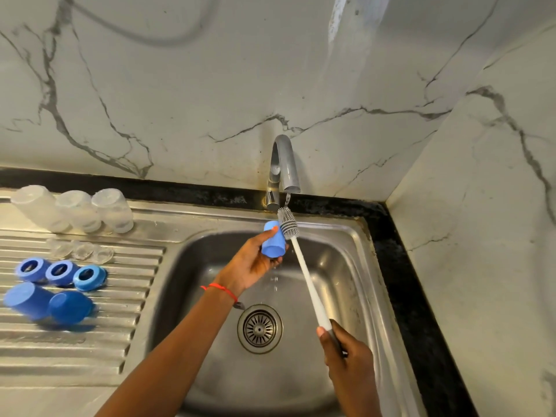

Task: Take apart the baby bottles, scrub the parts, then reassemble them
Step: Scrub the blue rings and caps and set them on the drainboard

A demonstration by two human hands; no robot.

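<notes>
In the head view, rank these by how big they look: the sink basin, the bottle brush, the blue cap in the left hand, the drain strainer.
1. sink basin
2. bottle brush, long but thin
3. drain strainer
4. blue cap, gripped by the left hand

Strainer and cap look close; the cap sits nearer the camera, so that order is unsure.

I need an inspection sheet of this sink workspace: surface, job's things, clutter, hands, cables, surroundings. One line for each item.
Surface: ribbed steel drainboard beside steel sink basin; chrome tap lets out a thin stream.
Job's things: three clear plastic bottle bodies upside down at the back; three clear teats; three blue screw rings; two blue caps on the drainboard.
Clutter: nothing seen.
Hands: left hand grips a third blue cap; right hand grips the white long-handled bottle brush, bristles under the tap.
Cables: grey hose on the wall.
Surroundings: white marble-pattern wall, black counter edge.
</notes>
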